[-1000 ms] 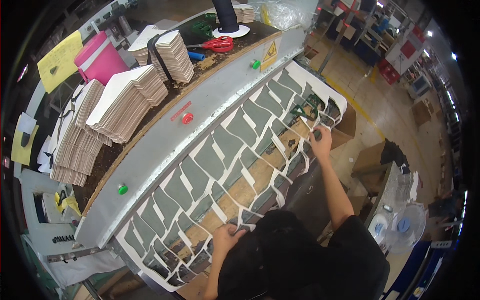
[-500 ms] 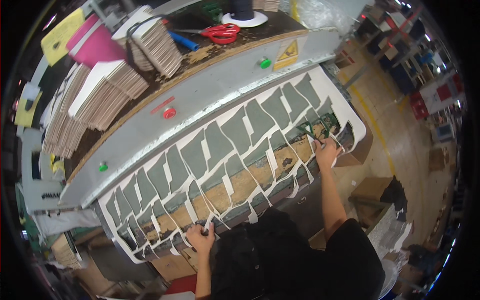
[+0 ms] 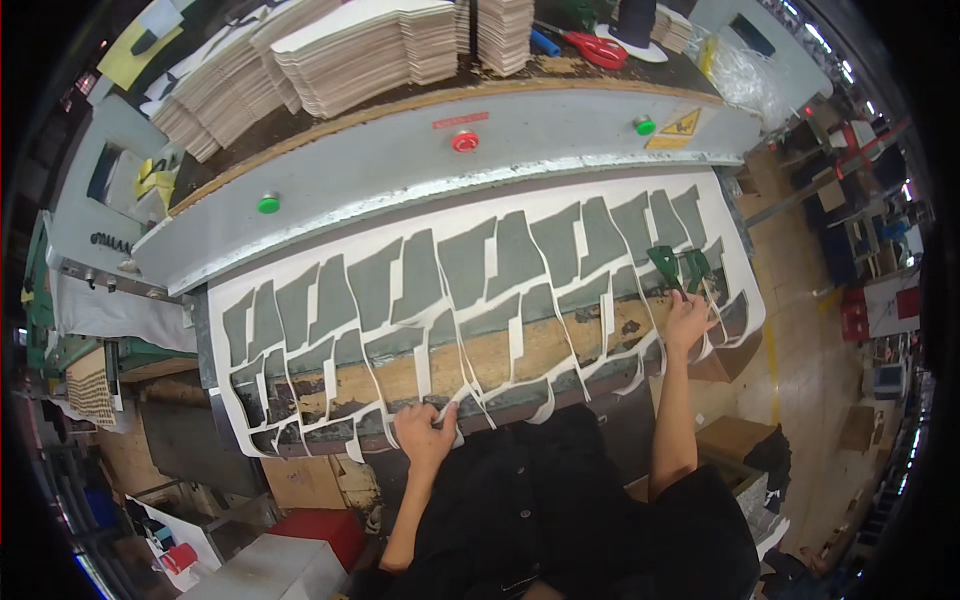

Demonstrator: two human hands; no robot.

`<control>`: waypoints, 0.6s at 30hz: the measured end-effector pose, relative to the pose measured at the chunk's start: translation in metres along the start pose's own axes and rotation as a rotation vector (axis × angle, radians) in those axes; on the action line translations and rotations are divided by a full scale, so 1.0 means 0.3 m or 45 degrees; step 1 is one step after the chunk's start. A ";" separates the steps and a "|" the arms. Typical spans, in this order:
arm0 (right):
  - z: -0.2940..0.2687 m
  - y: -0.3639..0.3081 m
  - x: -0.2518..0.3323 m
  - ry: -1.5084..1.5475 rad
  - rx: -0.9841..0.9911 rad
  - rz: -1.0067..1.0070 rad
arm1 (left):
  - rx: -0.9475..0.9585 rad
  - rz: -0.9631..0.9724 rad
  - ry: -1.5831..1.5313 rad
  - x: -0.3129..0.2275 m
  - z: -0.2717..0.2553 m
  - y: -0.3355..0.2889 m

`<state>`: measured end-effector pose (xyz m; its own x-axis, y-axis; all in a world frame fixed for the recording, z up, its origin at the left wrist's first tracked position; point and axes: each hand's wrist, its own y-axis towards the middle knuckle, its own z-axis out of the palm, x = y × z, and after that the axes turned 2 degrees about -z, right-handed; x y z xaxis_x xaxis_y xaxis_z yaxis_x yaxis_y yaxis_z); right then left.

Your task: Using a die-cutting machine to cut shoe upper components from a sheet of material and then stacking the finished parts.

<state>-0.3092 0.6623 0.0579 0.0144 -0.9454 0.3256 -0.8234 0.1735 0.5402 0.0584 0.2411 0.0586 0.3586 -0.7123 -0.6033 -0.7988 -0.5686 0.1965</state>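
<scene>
A white sheet (image 3: 462, 227) full of cut-out openings lies across the worn green-and-wood work surface (image 3: 470, 357). Its narrow strips sag over the near edge. My left hand (image 3: 424, 436) is closed at that edge, fingers curled and thumb raised, gripping one of the strips. Toward the sheet's right end, my right hand (image 3: 686, 322) has its fingers closed at the base of a green open-framed piece (image 3: 664, 262), which looks like a cutting die. Exactly how the fingertips meet it is partly hidden.
Behind the sheet runs a grey machine beam (image 3: 365, 185) with a red button (image 3: 465, 141) and green buttons (image 3: 644, 125). Above it, a shelf carries stacked cut pieces (image 3: 365, 60) and red-handled scissors (image 3: 597, 49). A cardboard box (image 3: 735, 440) stands at lower right.
The view has turned, so the sheet and beam appear more level. Both hands keep about the same places along the sheet, the right one still beside the green piece.
</scene>
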 end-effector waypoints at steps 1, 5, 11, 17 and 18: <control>0.019 0.003 0.069 0.014 0.017 -0.048 | 0.005 -0.016 0.019 0.009 0.002 -0.010; 0.215 0.070 0.345 0.086 0.001 -0.153 | 0.026 -0.043 0.019 0.005 -0.005 -0.015; 0.485 0.123 0.693 0.340 0.107 -0.097 | 0.105 -0.030 -0.013 0.021 -0.004 0.009; 0.492 0.098 0.768 0.823 0.457 -0.456 | 0.598 -0.390 -0.128 0.017 -0.100 0.166; 0.495 0.119 0.721 0.831 0.407 -0.211 | 0.577 -0.533 -0.125 0.011 -0.105 0.243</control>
<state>-0.4197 0.4231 0.0326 0.4047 -0.5787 0.7080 -0.9046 -0.1401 0.4026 0.0166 0.1842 0.0951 0.6569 -0.4136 -0.6304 -0.7333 -0.5448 -0.4067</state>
